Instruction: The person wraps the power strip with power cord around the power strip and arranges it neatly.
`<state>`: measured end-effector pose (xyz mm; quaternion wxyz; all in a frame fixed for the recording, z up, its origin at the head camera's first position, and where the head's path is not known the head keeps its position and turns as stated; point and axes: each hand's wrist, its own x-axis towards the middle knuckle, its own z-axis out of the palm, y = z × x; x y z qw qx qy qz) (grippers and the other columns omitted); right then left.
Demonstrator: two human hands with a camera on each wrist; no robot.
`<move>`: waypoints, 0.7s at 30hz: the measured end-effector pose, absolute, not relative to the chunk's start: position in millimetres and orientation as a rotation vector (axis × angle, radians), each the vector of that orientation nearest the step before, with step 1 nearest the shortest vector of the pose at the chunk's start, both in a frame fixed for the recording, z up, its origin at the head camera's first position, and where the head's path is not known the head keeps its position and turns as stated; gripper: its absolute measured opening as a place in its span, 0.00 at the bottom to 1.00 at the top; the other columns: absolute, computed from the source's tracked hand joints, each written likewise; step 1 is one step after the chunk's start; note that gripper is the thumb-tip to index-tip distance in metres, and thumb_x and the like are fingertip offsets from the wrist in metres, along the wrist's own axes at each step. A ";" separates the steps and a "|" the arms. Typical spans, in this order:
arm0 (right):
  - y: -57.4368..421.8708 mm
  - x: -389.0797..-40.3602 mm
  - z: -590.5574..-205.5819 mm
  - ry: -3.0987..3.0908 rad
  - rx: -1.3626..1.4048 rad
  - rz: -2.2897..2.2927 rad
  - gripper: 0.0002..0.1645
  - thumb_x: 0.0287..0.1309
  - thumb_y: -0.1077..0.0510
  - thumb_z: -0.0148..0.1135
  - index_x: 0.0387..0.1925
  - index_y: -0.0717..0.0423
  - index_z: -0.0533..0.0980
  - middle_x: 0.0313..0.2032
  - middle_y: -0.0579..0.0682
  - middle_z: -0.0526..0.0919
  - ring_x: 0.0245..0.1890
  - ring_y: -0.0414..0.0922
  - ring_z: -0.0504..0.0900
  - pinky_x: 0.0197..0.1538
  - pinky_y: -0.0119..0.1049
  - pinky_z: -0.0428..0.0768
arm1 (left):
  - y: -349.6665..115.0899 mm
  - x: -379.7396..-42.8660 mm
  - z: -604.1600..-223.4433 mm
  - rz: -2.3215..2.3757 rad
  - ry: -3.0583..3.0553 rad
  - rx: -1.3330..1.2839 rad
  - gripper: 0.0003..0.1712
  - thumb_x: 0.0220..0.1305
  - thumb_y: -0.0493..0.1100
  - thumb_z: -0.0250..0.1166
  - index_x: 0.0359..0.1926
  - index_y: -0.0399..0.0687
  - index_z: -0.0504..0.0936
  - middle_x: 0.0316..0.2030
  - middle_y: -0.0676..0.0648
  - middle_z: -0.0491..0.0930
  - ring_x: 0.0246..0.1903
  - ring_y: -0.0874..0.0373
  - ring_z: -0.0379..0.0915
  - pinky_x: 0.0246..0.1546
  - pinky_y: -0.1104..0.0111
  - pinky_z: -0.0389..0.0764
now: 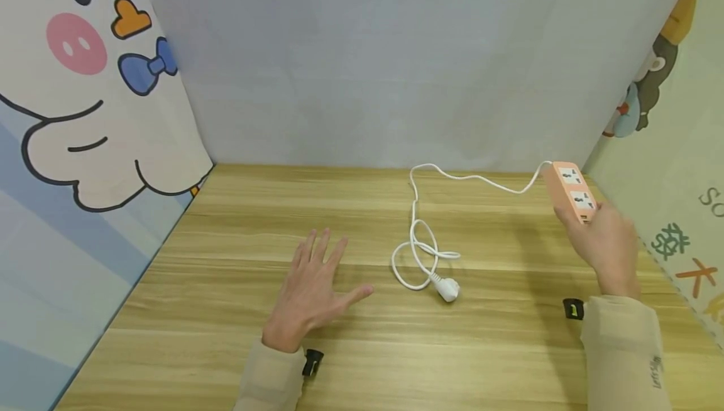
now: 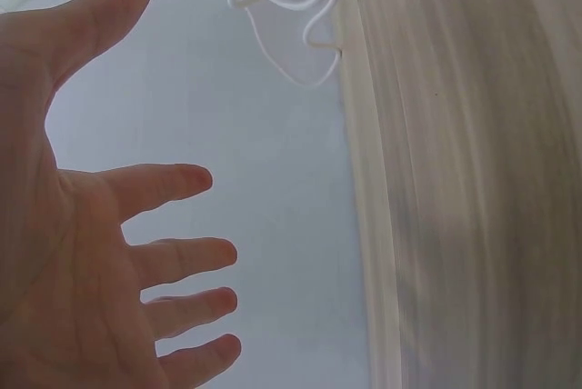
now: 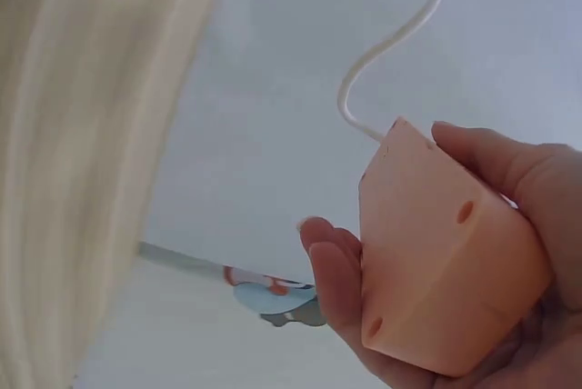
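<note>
Power strip [image 1: 572, 190], peach-coloured with white sockets, is up off the tabletop [image 1: 237, 210] at the far right, held by its near end in the right hand [image 1: 602, 244]. The fingers [image 3: 332, 266] and thumb wrap round that end, clamped on the casing, as the right wrist view shows plainly. Its long axis runs away from the person and slightly leftward, sockets facing up. From its far end the white cord [image 1: 475, 178] sags leftward, drops to the wood and lies in loose loops near the middle, ending in the white plug [image 1: 448, 289], which rests flat. The plug lies between the two hands, somewhat closer to the left hand [image 1: 311, 291], which hovers palm down with fingers [image 2: 182, 257] spread apart, holding nothing. Cartoon-printed panels [image 1: 85, 84] wall in both sides
</note>
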<state>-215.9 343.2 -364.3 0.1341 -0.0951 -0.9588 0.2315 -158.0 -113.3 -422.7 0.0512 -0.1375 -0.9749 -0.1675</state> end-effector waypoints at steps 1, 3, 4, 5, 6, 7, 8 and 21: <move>341.4 -215.6 -362.6 -2.768 -0.267 0.669 0.45 0.69 0.35 0.55 0.47 0.82 0.70 0.36 0.75 0.79 0.25 0.58 0.78 0.21 0.37 0.69 | -113.0 -157.8 -422.8 -0.508 -2.968 -0.418 0.57 0.59 0.80 0.56 0.78 0.50 0.59 0.79 0.36 0.50 0.79 0.36 0.41 0.77 0.43 0.46; 337.4 -214.9 -359.3 -2.741 -0.252 0.667 0.45 0.68 0.35 0.55 0.47 0.81 0.70 0.36 0.75 0.79 0.25 0.58 0.78 0.21 0.36 0.68 | -112.4 -158.0 -423.3 -0.502 -2.970 -0.414 0.57 0.59 0.80 0.56 0.78 0.50 0.59 0.79 0.36 0.50 0.79 0.36 0.41 0.77 0.43 0.46; 335.1 -214.4 -357.6 -2.729 -0.242 0.668 0.45 0.68 0.34 0.56 0.47 0.80 0.70 0.35 0.74 0.79 0.24 0.58 0.78 0.21 0.36 0.68 | -112.2 -158.1 -423.6 -0.498 -2.970 -0.412 0.57 0.59 0.80 0.56 0.78 0.50 0.59 0.79 0.36 0.50 0.79 0.36 0.41 0.77 0.44 0.46; 333.0 -213.9 -355.9 -2.717 -0.230 0.669 0.45 0.68 0.34 0.56 0.47 0.79 0.71 0.35 0.74 0.79 0.24 0.58 0.78 0.21 0.36 0.68 | -112.0 -158.3 -423.9 -0.499 -2.968 -0.411 0.57 0.59 0.80 0.56 0.78 0.50 0.59 0.79 0.36 0.50 0.79 0.36 0.41 0.77 0.43 0.46; 330.6 -213.2 -354.1 -2.706 -0.218 0.672 0.45 0.67 0.33 0.56 0.47 0.79 0.71 0.35 0.74 0.79 0.24 0.59 0.78 0.21 0.36 0.68 | -111.7 -158.4 -424.0 -0.499 -2.965 -0.412 0.57 0.59 0.80 0.57 0.78 0.50 0.59 0.79 0.36 0.50 0.79 0.36 0.41 0.77 0.43 0.46; 327.5 -212.3 -351.9 -2.692 -0.206 0.671 0.45 0.67 0.33 0.56 0.48 0.79 0.71 0.35 0.74 0.80 0.25 0.59 0.78 0.22 0.36 0.68 | -111.6 -158.4 -424.0 -0.500 -2.961 -0.414 0.57 0.59 0.80 0.57 0.78 0.50 0.59 0.79 0.36 0.50 0.79 0.36 0.41 0.77 0.43 0.46; 324.4 -211.1 -349.7 -2.683 -0.197 0.674 0.46 0.67 0.33 0.57 0.49 0.79 0.71 0.35 0.74 0.80 0.25 0.60 0.78 0.22 0.37 0.68 | -111.5 -158.7 -424.0 -0.501 -2.962 -0.413 0.57 0.59 0.80 0.57 0.78 0.50 0.59 0.79 0.36 0.49 0.79 0.37 0.41 0.77 0.44 0.46; 281.0 -191.8 -330.8 -2.488 0.022 0.698 0.39 0.60 0.44 0.70 0.55 0.76 0.75 0.34 0.71 0.82 0.23 0.58 0.78 0.20 0.28 0.65 | -111.5 -159.4 -425.8 -0.524 -2.965 -0.407 0.57 0.59 0.79 0.57 0.79 0.50 0.58 0.79 0.37 0.48 0.80 0.38 0.39 0.78 0.44 0.45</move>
